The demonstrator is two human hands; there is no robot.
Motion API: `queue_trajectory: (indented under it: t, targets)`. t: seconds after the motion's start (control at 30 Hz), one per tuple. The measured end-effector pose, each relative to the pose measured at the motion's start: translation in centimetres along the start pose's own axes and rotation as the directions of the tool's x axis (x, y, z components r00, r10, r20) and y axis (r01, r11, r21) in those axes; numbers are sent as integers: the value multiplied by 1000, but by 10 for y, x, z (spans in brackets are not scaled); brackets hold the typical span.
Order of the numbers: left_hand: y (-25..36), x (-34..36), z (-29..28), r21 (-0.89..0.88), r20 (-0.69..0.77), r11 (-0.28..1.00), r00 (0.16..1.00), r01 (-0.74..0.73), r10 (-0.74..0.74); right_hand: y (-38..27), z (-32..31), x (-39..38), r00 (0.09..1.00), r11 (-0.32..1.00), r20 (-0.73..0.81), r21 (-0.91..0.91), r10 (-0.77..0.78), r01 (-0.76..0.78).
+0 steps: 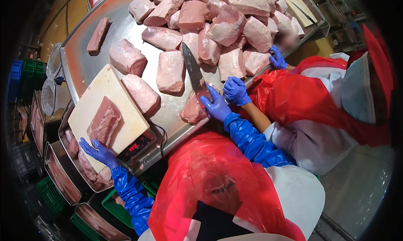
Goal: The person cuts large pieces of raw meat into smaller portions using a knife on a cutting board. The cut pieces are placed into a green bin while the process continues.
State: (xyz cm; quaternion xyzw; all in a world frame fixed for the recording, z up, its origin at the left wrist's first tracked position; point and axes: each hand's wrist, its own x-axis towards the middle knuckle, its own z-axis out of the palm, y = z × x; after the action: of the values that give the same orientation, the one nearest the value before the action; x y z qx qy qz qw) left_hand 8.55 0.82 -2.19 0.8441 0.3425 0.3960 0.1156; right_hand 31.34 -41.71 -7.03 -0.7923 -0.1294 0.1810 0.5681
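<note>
A slab of raw meat [104,120] lies on a white cutting board [128,117], which sits on a scale with a lit red display [135,147]. My left hand [100,153], in a blue glove, is open with fingers spread at the board's near left corner, by the slab's lower end; whether it touches the meat I cannot tell. In my right hand [217,104], also blue-gloved, is a knife [193,69], its broad blade pointing away over the metal table. Just below the blade lies a small meat chunk [193,109], partly behind my hand.
Large meat pieces [228,25] are heaped across the metal table's far side [126,29]. A co-worker in a red apron stands at right, a gloved hand [237,91] close to mine. Metal trays of meat [63,174] and green crates [50,195] stand at left.
</note>
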Motion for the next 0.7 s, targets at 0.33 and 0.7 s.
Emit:
queue_trajectory:
  t: [0.33,0.7]
  targets:
    - [-5,-4,11,-108,-26,993,998,53,-56,10,2,9,998,995,-35,-90,-54,51]
    - [1,-5,-7,-353,-111,932,985,86,-133,-8,24,9,956,967,-176,-144,-236,213]
